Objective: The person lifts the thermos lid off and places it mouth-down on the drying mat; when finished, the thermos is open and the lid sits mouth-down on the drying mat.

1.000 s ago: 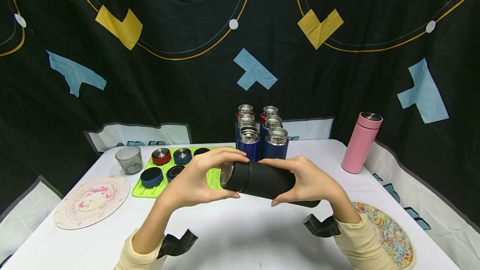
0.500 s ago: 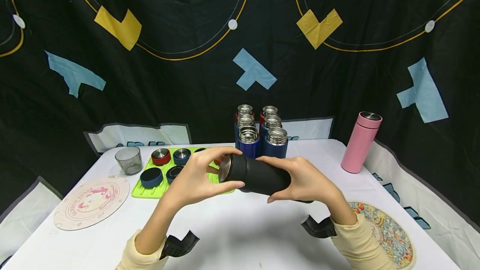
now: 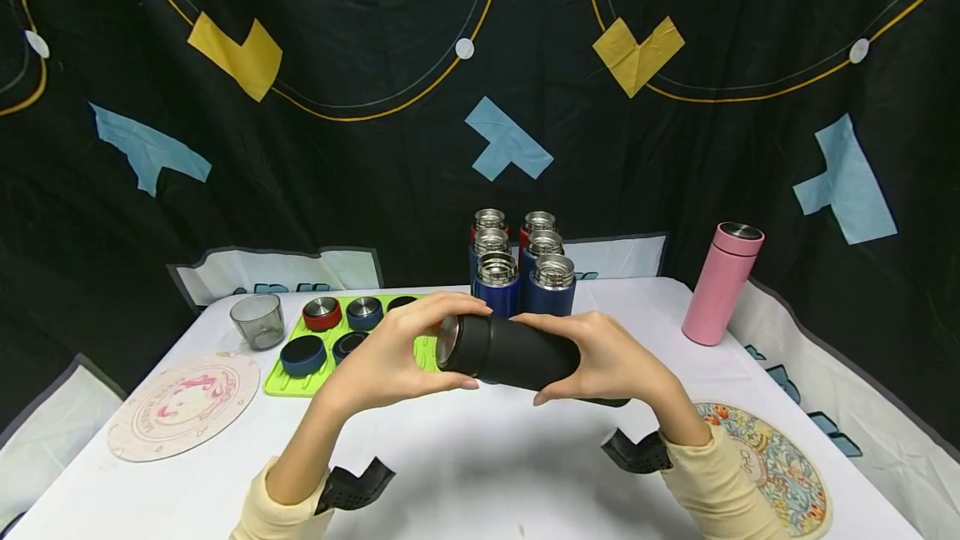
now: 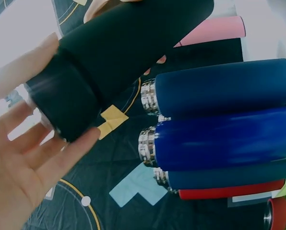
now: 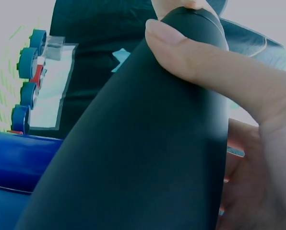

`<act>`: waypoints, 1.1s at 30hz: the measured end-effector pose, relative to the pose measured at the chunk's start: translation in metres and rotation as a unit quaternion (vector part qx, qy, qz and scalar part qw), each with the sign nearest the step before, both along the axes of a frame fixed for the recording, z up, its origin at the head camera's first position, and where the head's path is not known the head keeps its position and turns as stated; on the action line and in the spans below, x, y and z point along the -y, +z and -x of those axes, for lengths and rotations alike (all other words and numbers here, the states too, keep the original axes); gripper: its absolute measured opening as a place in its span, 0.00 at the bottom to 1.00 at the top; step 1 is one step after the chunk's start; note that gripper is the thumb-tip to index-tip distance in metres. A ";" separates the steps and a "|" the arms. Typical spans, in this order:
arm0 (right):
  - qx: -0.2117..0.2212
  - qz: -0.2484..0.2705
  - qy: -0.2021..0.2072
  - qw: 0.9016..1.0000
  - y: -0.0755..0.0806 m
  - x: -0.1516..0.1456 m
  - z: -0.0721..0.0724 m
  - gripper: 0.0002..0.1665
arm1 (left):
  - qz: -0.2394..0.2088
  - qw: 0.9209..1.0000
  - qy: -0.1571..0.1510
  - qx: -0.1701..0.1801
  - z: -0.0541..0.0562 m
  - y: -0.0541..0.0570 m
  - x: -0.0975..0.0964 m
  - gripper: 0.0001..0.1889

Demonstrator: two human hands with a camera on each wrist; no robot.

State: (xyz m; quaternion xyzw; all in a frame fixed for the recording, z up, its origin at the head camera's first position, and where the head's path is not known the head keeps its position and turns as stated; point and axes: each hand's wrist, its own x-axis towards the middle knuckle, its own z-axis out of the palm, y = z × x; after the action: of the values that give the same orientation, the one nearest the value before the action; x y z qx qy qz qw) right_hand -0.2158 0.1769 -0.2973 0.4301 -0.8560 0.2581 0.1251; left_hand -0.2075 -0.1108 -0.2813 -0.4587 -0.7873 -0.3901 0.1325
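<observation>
A black thermos (image 3: 532,354) is held in the air above the table, tilted on its side with its lid end to the left. My right hand (image 3: 618,363) grips the body from the right, its thumb lying along the side in the right wrist view. Round the black lid (image 4: 66,98), which has a silver top, curl the fingers and thumb of my left hand (image 3: 382,357). The lid sits on the thermos, with a thin seam between them. Behind it stand several lidless bottles, among them a dark blue bottle (image 3: 550,297) and a bright blue bottle (image 3: 498,294).
At left, a green mat (image 3: 288,383) carries several lids, including a red lid (image 3: 322,313). Beside it are a clear glass (image 3: 258,322) and a round pink placemat (image 3: 183,407). A pink thermos (image 3: 722,290) stands at right, behind a patterned round placemat (image 3: 787,465).
My left hand's thumb and fingers have shifted round the lid and back. The thermos has moved slightly left and up, my right hand with it.
</observation>
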 end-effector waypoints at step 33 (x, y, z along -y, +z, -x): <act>0.023 0.022 0.016 0.999 0.004 -0.008 0.000 0.49 | -0.014 1.000 -0.024 -0.011 -0.001 0.004 0.008 0.36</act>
State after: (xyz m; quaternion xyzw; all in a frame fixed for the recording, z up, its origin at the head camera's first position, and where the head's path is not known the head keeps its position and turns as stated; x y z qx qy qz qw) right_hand -0.2159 0.1844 -0.2936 0.4351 -0.8457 0.2885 0.1105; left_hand -0.2064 -0.1189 -0.2769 -0.4793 -0.7692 -0.3994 0.1382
